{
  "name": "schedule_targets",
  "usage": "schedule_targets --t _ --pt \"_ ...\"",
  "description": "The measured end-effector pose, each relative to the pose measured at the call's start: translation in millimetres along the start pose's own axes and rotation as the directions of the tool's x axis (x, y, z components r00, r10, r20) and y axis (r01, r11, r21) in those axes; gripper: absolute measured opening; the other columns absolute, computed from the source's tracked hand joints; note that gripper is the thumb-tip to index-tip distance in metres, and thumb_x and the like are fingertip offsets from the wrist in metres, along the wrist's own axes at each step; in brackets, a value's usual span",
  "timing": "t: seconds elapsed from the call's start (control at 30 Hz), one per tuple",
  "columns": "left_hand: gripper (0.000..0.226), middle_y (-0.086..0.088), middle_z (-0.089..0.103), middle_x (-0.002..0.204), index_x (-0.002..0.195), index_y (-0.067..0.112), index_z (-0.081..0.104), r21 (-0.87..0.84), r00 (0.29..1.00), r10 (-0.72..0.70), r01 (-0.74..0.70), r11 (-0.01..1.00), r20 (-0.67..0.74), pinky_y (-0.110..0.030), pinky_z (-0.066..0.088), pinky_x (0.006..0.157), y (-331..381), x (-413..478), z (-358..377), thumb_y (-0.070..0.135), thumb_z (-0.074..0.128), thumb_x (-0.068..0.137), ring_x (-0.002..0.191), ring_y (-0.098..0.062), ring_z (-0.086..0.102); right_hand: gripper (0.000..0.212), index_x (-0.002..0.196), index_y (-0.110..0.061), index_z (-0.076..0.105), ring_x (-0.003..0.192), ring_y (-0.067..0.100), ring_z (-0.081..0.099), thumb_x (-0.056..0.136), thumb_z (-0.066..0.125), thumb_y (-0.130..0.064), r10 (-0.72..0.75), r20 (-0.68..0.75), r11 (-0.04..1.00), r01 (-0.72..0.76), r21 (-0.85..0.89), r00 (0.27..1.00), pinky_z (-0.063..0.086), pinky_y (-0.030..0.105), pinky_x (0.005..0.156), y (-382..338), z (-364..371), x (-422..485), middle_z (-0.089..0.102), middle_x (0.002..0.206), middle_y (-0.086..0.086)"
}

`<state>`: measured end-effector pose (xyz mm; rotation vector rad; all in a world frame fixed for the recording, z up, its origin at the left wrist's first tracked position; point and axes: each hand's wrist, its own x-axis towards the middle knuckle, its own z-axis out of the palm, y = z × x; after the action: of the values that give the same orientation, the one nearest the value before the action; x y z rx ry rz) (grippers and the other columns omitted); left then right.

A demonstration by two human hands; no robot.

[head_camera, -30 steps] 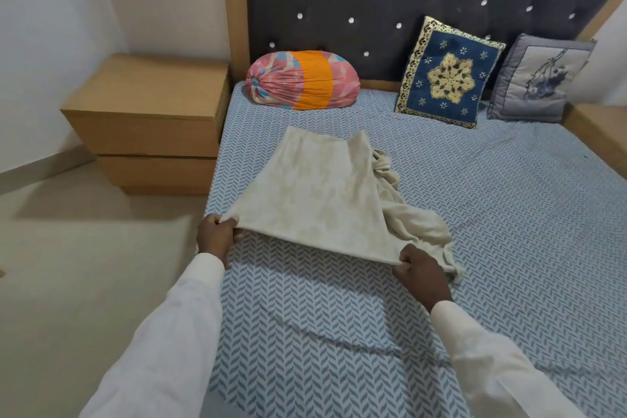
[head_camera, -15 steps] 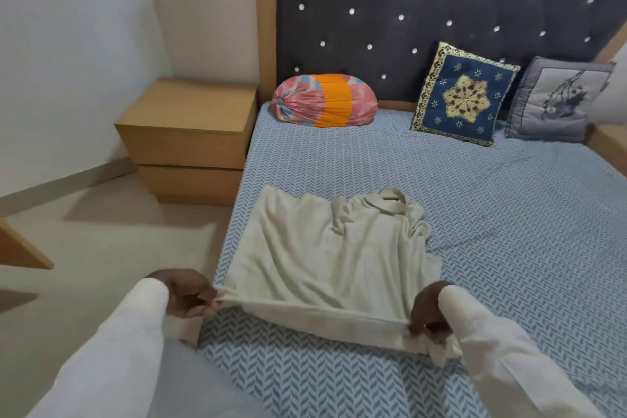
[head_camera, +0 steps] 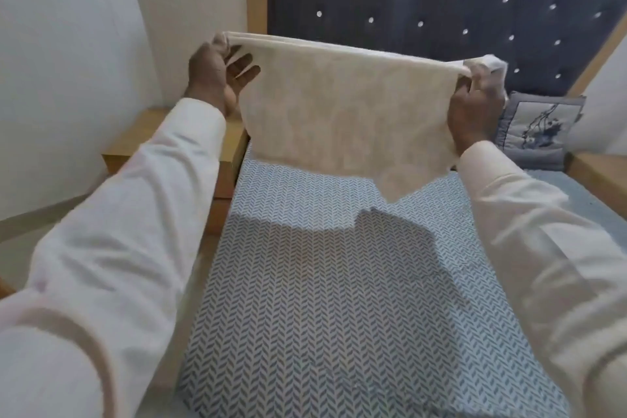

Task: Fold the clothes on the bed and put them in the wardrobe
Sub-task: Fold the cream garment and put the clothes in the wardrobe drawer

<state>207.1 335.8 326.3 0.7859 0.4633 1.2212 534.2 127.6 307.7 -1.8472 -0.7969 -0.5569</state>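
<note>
A cream garment [head_camera: 346,112] hangs in the air above the bed [head_camera: 305,282], stretched flat by its top edge. My left hand [head_camera: 217,75] pinches the upper left corner, with the lower fingers spread. My right hand [head_camera: 475,102] grips the upper right corner. The cloth's lower edge hangs free above the blue herringbone sheet and casts a shadow on it. Both arms are raised and wear white sleeves.
A wooden bedside cabinet [head_camera: 142,142] stands left of the bed, partly behind my left arm. A grey cushion [head_camera: 536,132] leans at the right, by the dark studded headboard [head_camera: 441,10]. A second wooden surface [head_camera: 600,173] sits at the far right.
The garment lay on the sheet with both hands pulling its near edge. Now both hands have lifted it up off the bed and hold it spread in the air.
</note>
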Motion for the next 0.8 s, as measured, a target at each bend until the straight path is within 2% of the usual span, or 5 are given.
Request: schedule_targets --t 0.1,0.23,0.4,0.6,0.8 --pt "0.019 -0.010 0.064 0.103 0.110 0.012 0.057 0.104 1.000 -0.009 0.011 0.994 -0.019 -0.046 0.058 0.082 -5 -9 -21 0.023 0.042 0.103 0.095 -0.027 0.065 0.039 0.122 -0.029 0.063 0.117 0.030 0.054 0.091 0.041 -0.036 -0.043 -0.004 0.993 0.042 -0.109 0.999 0.042 0.035 0.095 12 0 -12 0.050 0.137 0.010" --pt "0.013 -0.009 0.065 0.096 0.107 0.013 0.057 0.383 0.983 -0.102 0.154 0.911 -0.154 -0.037 0.058 0.076 -46 -28 -73 0.014 0.045 0.101 0.073 -0.019 0.065 0.038 0.126 -0.024 0.061 0.111 0.034 0.056 0.093 0.043 -0.032 -0.012 0.172 0.978 0.047 -0.204 0.985 0.047 0.043 0.091 49 12 -58 0.045 0.143 0.008" --pt "0.016 -0.008 0.050 0.057 0.088 0.005 0.053 0.606 0.867 -0.285 0.491 0.626 -0.408 -0.013 0.028 0.030 -118 -63 -154 0.012 0.048 0.101 0.030 -0.010 0.045 0.035 0.125 -0.016 0.063 0.110 0.033 0.055 0.096 0.046 -0.024 0.063 0.406 0.965 0.048 -0.258 0.912 0.042 0.037 0.081 100 29 -136 0.050 0.126 0.010" --pt "0.010 -0.010 0.051 0.064 0.083 0.003 0.059 0.576 0.756 -0.321 0.646 0.501 -0.570 -0.018 0.036 0.040 -173 -124 -233 0.001 0.056 0.092 0.049 -0.016 0.043 0.035 0.126 -0.015 0.062 0.119 0.035 0.052 0.093 0.052 -0.020 0.206 0.621 0.933 0.039 -0.357 0.756 0.050 0.046 0.087 158 26 -236 0.044 0.133 0.016" --pt "0.013 -0.018 0.068 0.072 0.090 -0.003 0.069 0.643 0.728 -0.318 0.685 0.341 -0.607 -0.027 0.047 0.052 -182 -191 -290 0.004 0.068 0.079 0.052 -0.023 0.058 0.052 0.124 -0.011 0.066 0.133 0.038 0.037 0.086 0.040 -0.036 0.312 0.652 0.889 0.029 -0.457 0.691 0.044 0.050 0.100 185 -3 -319 0.049 0.130 0.028"
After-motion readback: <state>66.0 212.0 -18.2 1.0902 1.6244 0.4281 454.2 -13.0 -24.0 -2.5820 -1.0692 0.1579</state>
